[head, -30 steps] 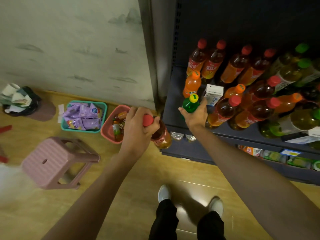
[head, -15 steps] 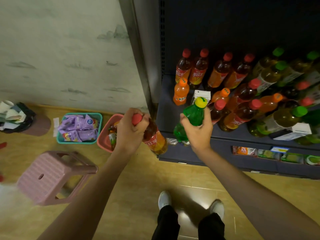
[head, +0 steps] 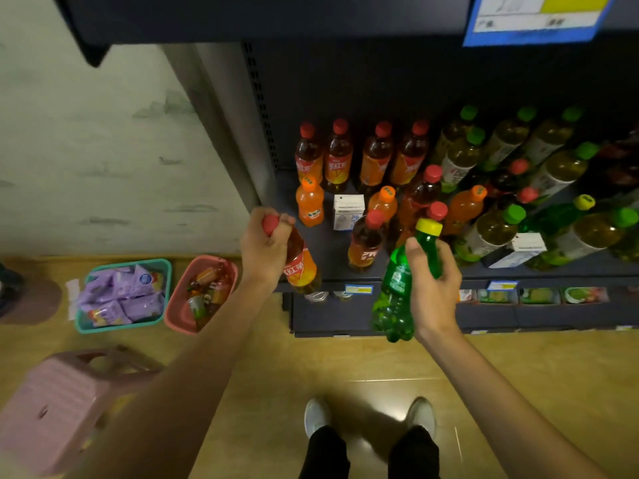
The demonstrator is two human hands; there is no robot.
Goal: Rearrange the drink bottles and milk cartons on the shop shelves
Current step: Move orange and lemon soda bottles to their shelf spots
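Green bottle [head: 397,288] seemingly farther off shelf [head: 332,250]

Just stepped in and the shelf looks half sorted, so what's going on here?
A person is sorting drinks at the shelf. The left hand grips a red-capped tea bottle by its neck, at the shelf's front edge. The right hand holds a green soda bottle with a yellow cap, off the shelf. A milk carton stands among mixed orange and tea bottles.

Pink stool [head: 58,406], two floor baskets [head: 166,295]
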